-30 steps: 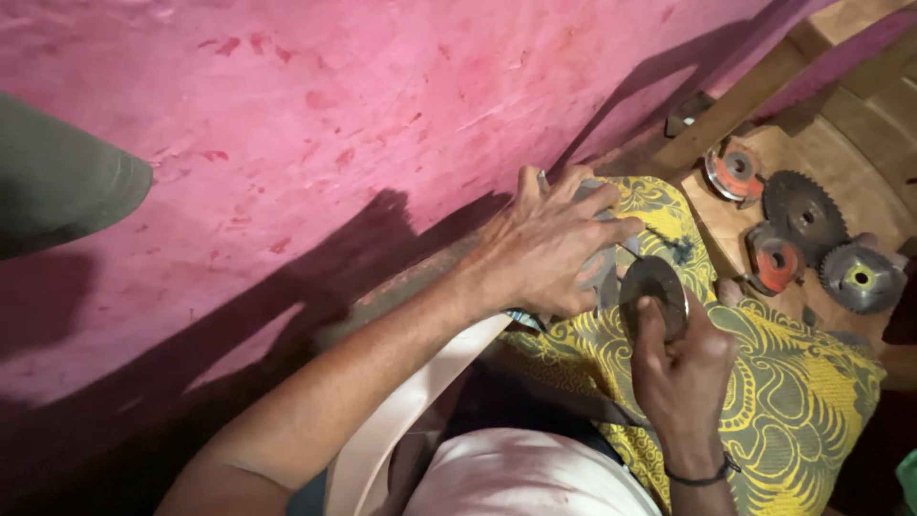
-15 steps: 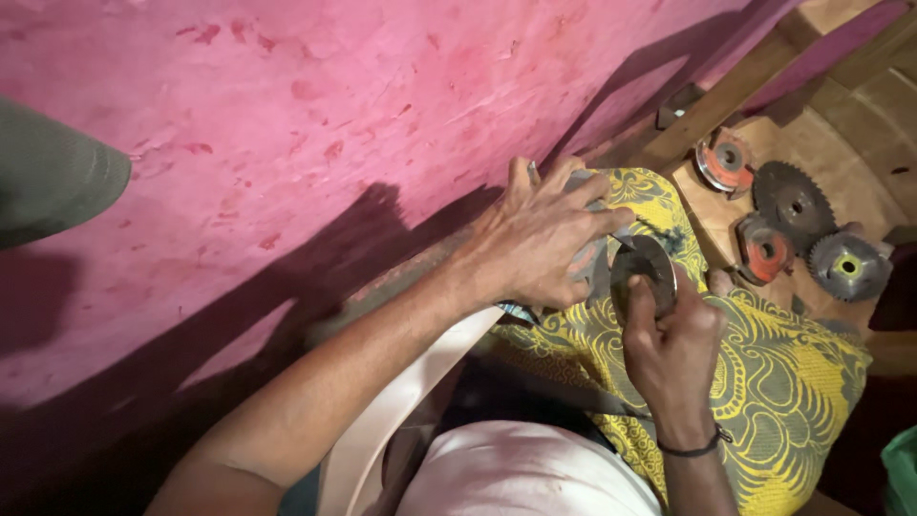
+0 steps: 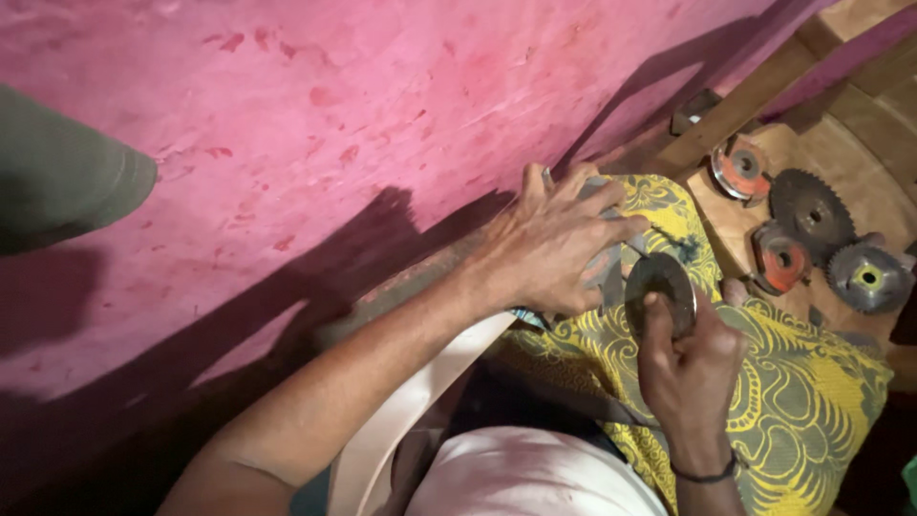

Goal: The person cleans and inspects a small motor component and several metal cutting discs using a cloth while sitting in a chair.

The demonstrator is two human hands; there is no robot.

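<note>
Tight quarters: a pink wall fills the upper left and runs diagonally down to the work spot, leaving only a narrow strip between it and the person's lap. A yellow patterned cloth covers the lap and spreads toward the lower right. Open room lies only to the upper right, on a wooden surface, where a toothed saw blade, two red-faced discs and a grey wheel with a yellow centre lie close together, well apart from the hands. A grey-green shape juts in at the left edge; what it is cannot be told. The left hand reaches along the wall with the forearm stretched out, palm down, fingers spread and pressed flat over something grey on the cloth, mostly hidden beneath it. The right hand comes up from below, wrist banded in black, its grip pinching a dark round metal disc by its lower edge, thumb over the face; the disc stands nearly upright just beside the left hand's fingertips, above the cloth. Against half a second ago, both hands sit much as they did; the disc remains pinched at the same spot, with only a slight shift of view.
</note>
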